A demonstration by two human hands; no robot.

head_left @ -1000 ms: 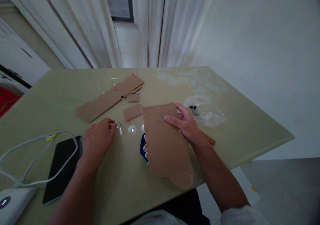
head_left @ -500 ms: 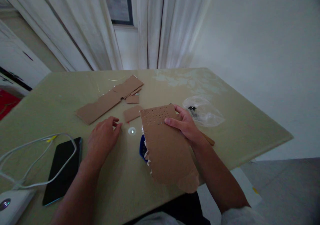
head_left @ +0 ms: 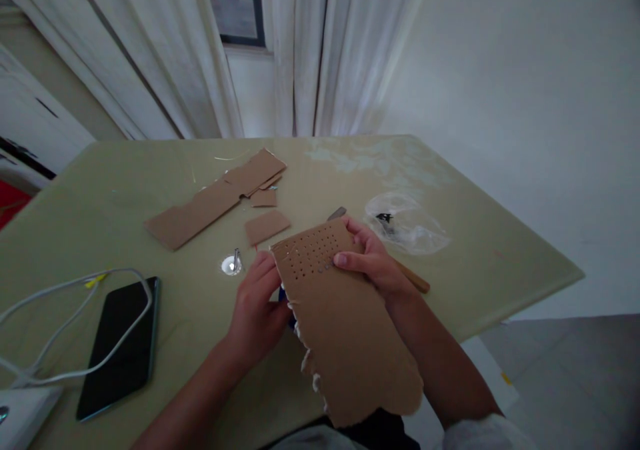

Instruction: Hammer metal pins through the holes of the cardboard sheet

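My right hand [head_left: 373,260] grips a brown cardboard sheet [head_left: 345,337] by its upper right edge, thumb on the front and fingers behind. Rows of small punched holes cover the sheet's top part, and its left edge is torn. My left hand [head_left: 260,300] is at the upper left edge, its fingertips hidden behind the sheet, so its hold cannot be made out. A bit of a blue object [head_left: 283,295] shows between that hand and the cardboard. Left of it, a small metal pin or screw [head_left: 237,260] is at a round clear disc [head_left: 229,265].
Cardboard strips [head_left: 220,200] and a small cardboard piece [head_left: 267,227] lie further back. On the right are a clear plastic bag [head_left: 410,227] with black bits and a wooden-handled tool [head_left: 413,277]. A phone [head_left: 120,347] and white cable [head_left: 75,373] lie left.
My left hand has moved right to the cardboard's edge. The sheet has tilted and come lower, uncovering a metal blade tip behind it. The disc appears further left, with the metal piece now visible.
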